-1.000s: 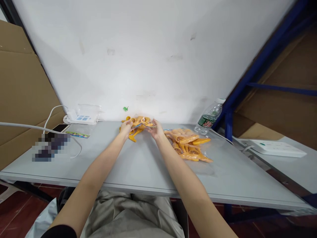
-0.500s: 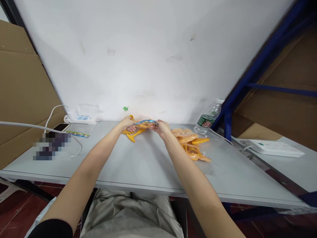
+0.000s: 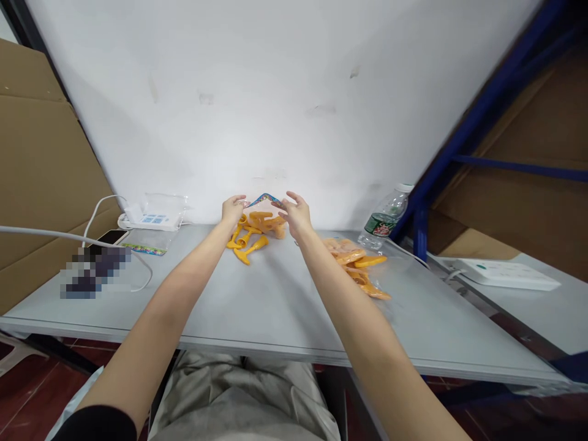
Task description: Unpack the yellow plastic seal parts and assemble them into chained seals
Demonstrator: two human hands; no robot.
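Both my hands are raised over the far side of the grey table (image 3: pixel 257 306), near the white wall. My left hand (image 3: pixel 233 209) and my right hand (image 3: pixel 294 215) pinch the two ends of a clear bag with a colourful header strip (image 3: pixel 265 199), lifted off the table. Orange plastic toy pieces (image 3: pixel 257 228) hang in the bag and lie under it on the table. A second pile of orange pieces in clear bags (image 3: pixel 356 263) lies to the right of my right arm.
At the back left stand a white power strip (image 3: pixel 154 218), a phone (image 3: pixel 110 237), a white cable and a colourful strip (image 3: pixel 143 248). A water bottle (image 3: pixel 386 217) stands at the back right by a blue rack post. Another white power strip (image 3: pixel 508 274) lies far right.
Both hands have lifted the bag's top edge from table level up and toward the wall; the orange pieces now hang below it.
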